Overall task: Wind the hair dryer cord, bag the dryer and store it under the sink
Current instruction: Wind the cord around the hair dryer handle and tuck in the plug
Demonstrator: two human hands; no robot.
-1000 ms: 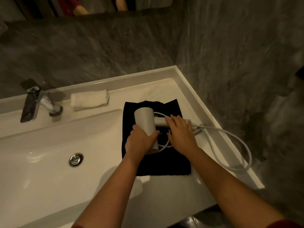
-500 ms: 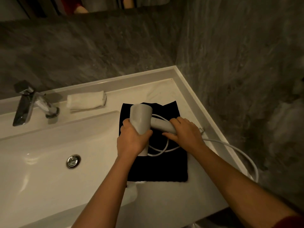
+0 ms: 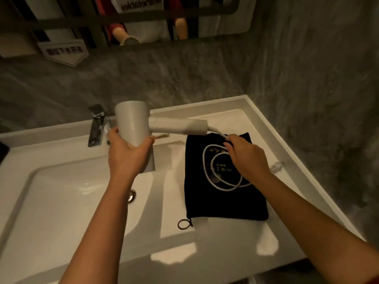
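Note:
A grey-white hair dryer (image 3: 135, 124) is held up above the sink, its handle pointing right. My left hand (image 3: 128, 155) grips the dryer's barrel from below. The white cord (image 3: 207, 167) leaves the handle's end and lies in loose loops on a black drawstring bag (image 3: 223, 203), which is flat on the counter to the right of the basin. My right hand (image 3: 247, 158) pinches the cord just below the handle, over the bag. The plug (image 3: 276, 166) lies at the counter's right edge.
The white basin (image 3: 61, 197) with its drain fills the left. A chrome tap (image 3: 96, 126) stands behind the dryer. The bag's cord loop (image 3: 184, 224) lies on the counter's front part. Grey stone walls close in the back and right. A mirror hangs above.
My left hand has lifted the dryer off the bag and moved it up and to the left. My right hand has left the handle and taken the cord. More cord has come onto the bag in loops.

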